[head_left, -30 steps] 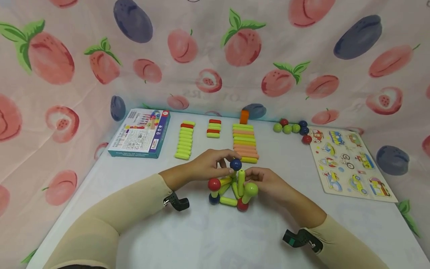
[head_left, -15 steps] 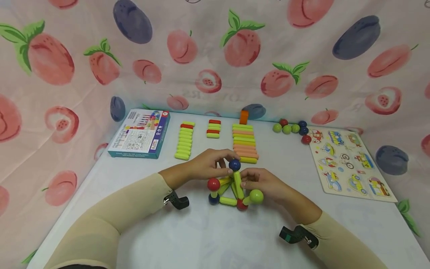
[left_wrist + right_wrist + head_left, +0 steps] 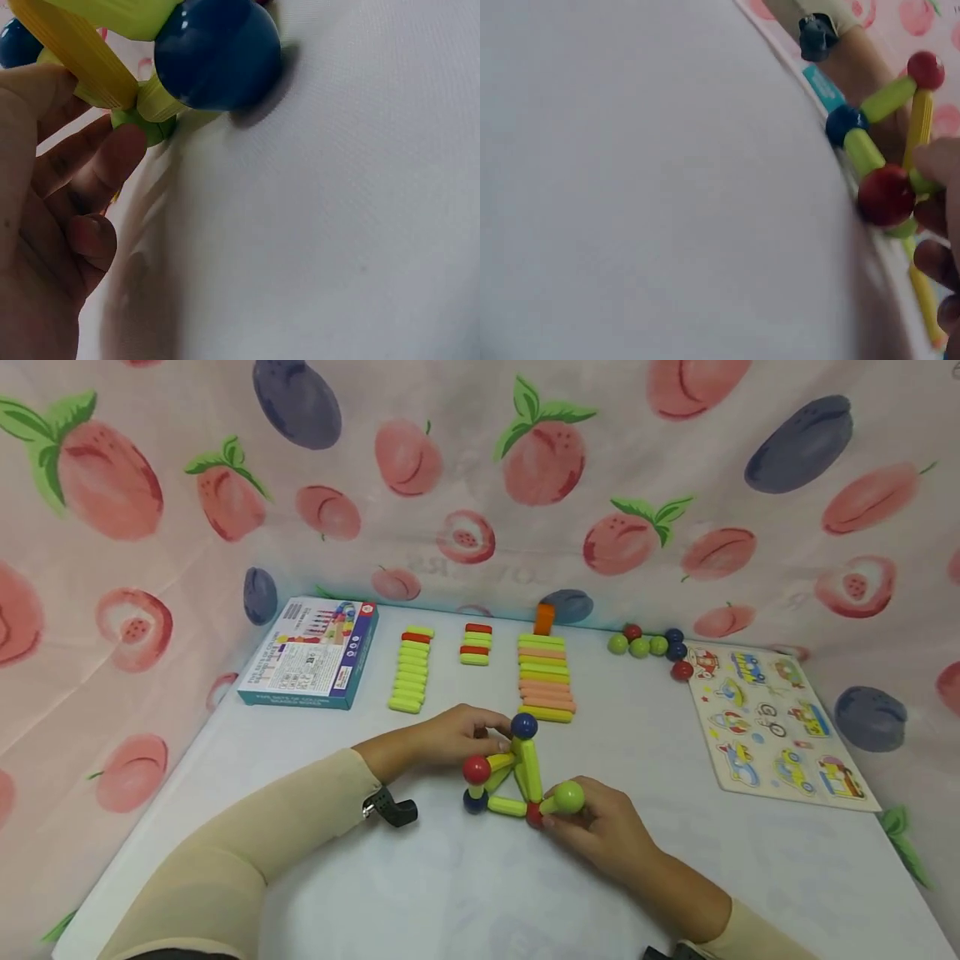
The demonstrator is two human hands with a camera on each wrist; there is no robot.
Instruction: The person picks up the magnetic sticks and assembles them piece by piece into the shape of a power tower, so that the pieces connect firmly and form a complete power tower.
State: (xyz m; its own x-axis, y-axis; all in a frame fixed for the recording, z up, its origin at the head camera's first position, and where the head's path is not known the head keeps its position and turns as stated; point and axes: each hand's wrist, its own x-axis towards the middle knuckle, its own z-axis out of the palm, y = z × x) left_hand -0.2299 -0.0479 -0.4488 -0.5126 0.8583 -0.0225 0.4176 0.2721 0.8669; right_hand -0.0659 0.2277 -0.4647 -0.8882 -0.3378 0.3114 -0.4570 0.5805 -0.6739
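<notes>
A small frame of yellow-green rods (image 3: pixel 507 807) and coloured balls stands on the table in the head view. My left hand (image 3: pixel 467 735) holds its far side, just below the raised blue ball (image 3: pixel 524 726); in the left wrist view the thumb lies on a yellow rod (image 3: pixel 82 52). With thumb and finger, my right hand (image 3: pixel 611 831) pinches a short green rod (image 3: pixel 924 182) at the low red ball (image 3: pixel 886 196). That rod leans outward, topped by a green ball (image 3: pixel 568 797). On the left corner a red ball (image 3: pixel 477 769) sits above a dark blue one (image 3: pixel 476 800).
Behind the frame lie rows of green and red rods (image 3: pixel 410 668), a short stack (image 3: pixel 476 645), and yellow and pink rods (image 3: pixel 545 678). A toy box (image 3: pixel 307 652) is at left. Loose balls (image 3: pixel 639 647) and a picture puzzle board (image 3: pixel 783 727) lie at right.
My right hand has moved from the frame's far rod toward me, to the rod under the green ball. A long green rod now leans from the blue ball down toward the red one.
</notes>
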